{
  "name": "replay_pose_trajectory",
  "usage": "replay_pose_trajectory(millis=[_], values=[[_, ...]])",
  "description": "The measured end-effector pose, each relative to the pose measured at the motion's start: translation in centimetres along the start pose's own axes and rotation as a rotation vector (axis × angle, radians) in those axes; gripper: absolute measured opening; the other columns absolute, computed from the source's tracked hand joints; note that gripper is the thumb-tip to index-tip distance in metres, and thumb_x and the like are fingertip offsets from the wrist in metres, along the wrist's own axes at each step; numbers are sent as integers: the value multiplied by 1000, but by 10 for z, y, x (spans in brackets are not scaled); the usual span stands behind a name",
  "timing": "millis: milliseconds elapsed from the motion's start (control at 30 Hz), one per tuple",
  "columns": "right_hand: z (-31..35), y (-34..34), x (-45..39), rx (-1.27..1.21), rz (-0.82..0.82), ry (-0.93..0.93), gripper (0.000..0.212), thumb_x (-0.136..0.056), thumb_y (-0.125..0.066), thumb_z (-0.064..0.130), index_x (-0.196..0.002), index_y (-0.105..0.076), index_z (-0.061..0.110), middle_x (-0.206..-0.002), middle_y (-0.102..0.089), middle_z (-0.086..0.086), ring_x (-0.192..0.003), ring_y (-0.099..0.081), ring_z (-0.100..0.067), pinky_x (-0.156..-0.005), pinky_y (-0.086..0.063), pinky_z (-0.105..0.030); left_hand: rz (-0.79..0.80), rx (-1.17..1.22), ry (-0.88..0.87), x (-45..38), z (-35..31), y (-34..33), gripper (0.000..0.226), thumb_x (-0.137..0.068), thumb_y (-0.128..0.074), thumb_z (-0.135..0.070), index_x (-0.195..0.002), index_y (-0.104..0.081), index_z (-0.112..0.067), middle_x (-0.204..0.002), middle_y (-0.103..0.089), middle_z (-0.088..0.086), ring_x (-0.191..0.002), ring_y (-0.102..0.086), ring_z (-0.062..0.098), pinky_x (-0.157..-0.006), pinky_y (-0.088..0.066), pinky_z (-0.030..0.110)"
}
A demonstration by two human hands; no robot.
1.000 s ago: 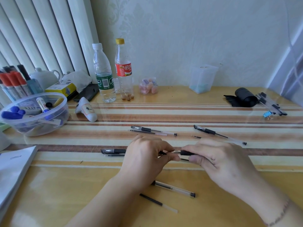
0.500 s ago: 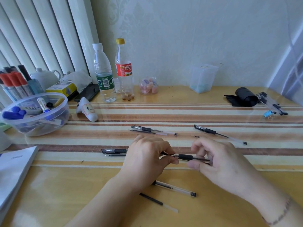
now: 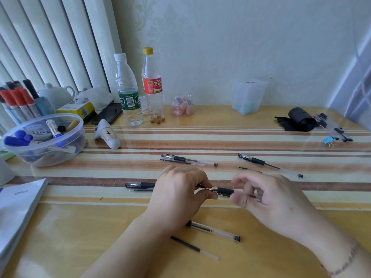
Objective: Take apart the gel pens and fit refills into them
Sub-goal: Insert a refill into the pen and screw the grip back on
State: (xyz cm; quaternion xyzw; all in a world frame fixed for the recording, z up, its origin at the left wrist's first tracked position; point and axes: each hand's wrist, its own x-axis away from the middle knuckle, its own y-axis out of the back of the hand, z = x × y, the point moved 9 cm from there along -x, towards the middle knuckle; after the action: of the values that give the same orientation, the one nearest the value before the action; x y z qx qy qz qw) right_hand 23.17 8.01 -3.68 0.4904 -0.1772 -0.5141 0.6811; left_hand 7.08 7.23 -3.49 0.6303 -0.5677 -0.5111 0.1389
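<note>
A gel pen [image 3: 224,191] with a black grip lies level between my hands over the striped cloth. My left hand [image 3: 180,193] pinches its tip end. My right hand [image 3: 271,199] holds the clear barrel end with loosely curled fingers. Another pen and refill [image 3: 140,185] stick out left of my left hand. A capped pen with a refill [image 3: 188,159] lies beyond my hands. Farther right lies a pen with its refill showing [image 3: 269,164]. Near me rest a clear barrel [image 3: 214,231] and a loose refill [image 3: 193,247].
A plastic bowl of markers [image 3: 43,140] stands at the left, with two bottles [image 3: 128,91] and a small jar [image 3: 182,105] behind. A clear box [image 3: 249,96], a black roll [image 3: 301,119] and spare pens [image 3: 333,129] sit at the back right. Paper [image 3: 18,203] lies at the near left.
My right hand has slid to the right along the pen and loosened its fingers, baring the black grip section. My left hand has stayed in place on the tip end.
</note>
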Motion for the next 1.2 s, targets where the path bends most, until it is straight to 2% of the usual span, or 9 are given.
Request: replay_pose_trajectory(millis=[67,200,400,533,600,700,800,1000,1200], values=[[-1,2,0,39,-21,-3,32,-71,-53,72,-85,-59,45,-70,-63,23,-68,-60,0,-58,-49,-23,14,-14,3,0,1,0,21,-69,-75,-46,-73,-70,-27,-66,-68,-12,-66,-60,8,-72,-43,26],[4,8,1,111,-140,53,17,-75,-68,54,-79,-66,37,-63,-65,24,-62,-61,2,-52,-50,-23,57,-78,-23,1,0,-4,21,-72,-71,-48,-75,-70,-27,-61,-70,-10,-58,-63,11,-70,-40,27],[6,0,0,172,-121,135,47,-89,-37,59,-65,-64,29,-39,-49,8,-40,-47,-9,-40,-39,-26,39,-157,-125,1,-9,-5,12,-71,-73,-32,-62,-69,-25,-50,-64,-9,-46,-55,10,-61,-30,23],[0,-6,0,136,-74,110,55,-91,-26,61,-62,-58,27,-41,-52,5,-42,-50,-12,-44,-43,-29,33,-136,-173,1,-12,-2,15,-75,-73,-32,-63,-70,-23,-51,-64,-9,-51,-56,9,-62,-39,27],[-2,-3,0,124,-89,97,53,-92,-29,61,-63,-59,29,-41,-51,10,-44,-51,-9,-43,-41,-26,49,-80,-150,0,-13,1,14,-76,-73,-37,-71,-71,-25,-60,-67,-11,-59,-59,6,-67,-42,26],[-4,6,-1,134,-119,52,33,-88,-44,58,-73,-63,35,-50,-57,18,-51,-54,-2,-45,-39,-23,108,69,1,-2,-1,0,29,-85,-63,-47,-107,-64,-28,-93,-64,-16,-84,-55,-2,-78,-44,19],[-8,16,-3,100,-161,-16,11,-80,-65,46,-81,-59,37,-69,-64,24,-59,-55,3,-47,-38,-23,185,231,99,0,12,-6,31,-99,-41,-26,-130,-43,-23,-89,-53,-11,-85,-48,-3,-75,-35,12],[-6,18,-1,53,-174,-22,14,-78,-70,43,-83,-58,36,-73,-66,20,-67,-55,-1,-47,-36,-22,201,284,124,-1,17,-10,18,-98,-46,-9,-111,-51,-20,-91,-70,-12,-84,-58,-6,-70,-39,6],[-6,18,-2,68,-181,-26,15,-78,-71,43,-83,-60,35,-72,-64,24,-69,-55,2,-48,-43,-24,176,359,130,0,14,-10,13,-95,-57,-14,-103,-61,-24,-91,-74,-13,-91,-66,-3,-82,-52,22]])
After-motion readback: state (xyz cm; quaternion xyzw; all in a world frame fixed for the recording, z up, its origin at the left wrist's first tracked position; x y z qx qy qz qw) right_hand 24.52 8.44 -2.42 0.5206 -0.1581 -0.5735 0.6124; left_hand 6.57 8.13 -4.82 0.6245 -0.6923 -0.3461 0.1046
